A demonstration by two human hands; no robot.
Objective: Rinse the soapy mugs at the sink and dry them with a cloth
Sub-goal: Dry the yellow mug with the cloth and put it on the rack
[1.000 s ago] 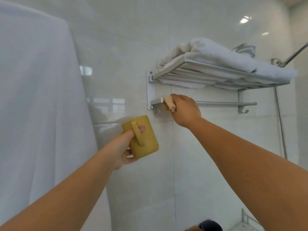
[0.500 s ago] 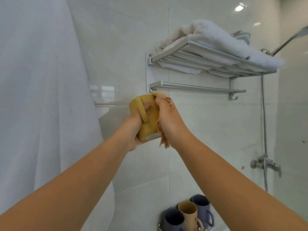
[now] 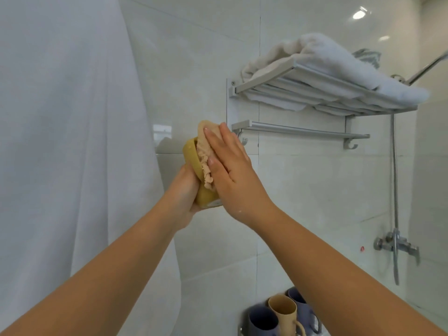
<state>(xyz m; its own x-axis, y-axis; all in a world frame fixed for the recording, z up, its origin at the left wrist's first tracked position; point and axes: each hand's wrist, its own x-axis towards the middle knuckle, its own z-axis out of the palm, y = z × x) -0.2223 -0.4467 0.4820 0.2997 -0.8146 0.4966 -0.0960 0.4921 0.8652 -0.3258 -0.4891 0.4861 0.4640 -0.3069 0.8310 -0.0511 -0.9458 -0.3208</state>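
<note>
I hold a yellow mug up in front of the tiled wall, tilted with its base toward me. My left hand grips it from below and behind. My right hand presses a beige cloth flat against the mug's side, fingers straight and pointing up. The cloth covers most of the mug's right face. Three more mugs stand at the bottom of the view: a blue one, a tan one and another blue one.
A metal towel rack with a white towel is fixed to the wall at upper right, with a bare rail under it. A shower hose and tap hang at far right. A white curtain fills the left.
My right hand took the beige cloth off the rail and brought it onto the mug. It now lies flat on the cloth with fingers straight; the view has tilted down slightly.
</note>
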